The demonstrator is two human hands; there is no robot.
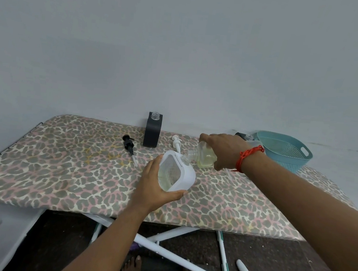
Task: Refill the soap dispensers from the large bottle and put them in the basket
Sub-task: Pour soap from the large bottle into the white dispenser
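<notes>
The bottle [204, 158] lies nearly level over the board [60, 167]. Its long axis runs left to right and its open mouth points left and slightly down, just above the neck of the white dispenser [186, 175]. The right hand [225, 150] grips the bottle from above, with the fingers curled round its body. The bottle is clear, and pale yellow liquid pools along its lower side.

The left hand [156, 190] holds the dispenser, thumb under its near edge and fingers behind its left side. The dispenser leans, with its neck up and to the far right and its base toward the person. I cannot tell whether the base touches the board. It has a white shell with a clear window facing up, and a little pale liquid sits at its low end.

A black dispenser [152, 130] stands upright with an open neck at the far edge by the wall [183, 47]. A black pump [129, 144] lies to its left and a white pump [176, 142] to its right, just beyond the white dispenser. The teal basket [282, 150] sits at the far right. The neck of a third dispenser [248, 137] shows beside it, mostly hidden behind the right hand. A red thread [247, 158] circles the right wrist.
</notes>
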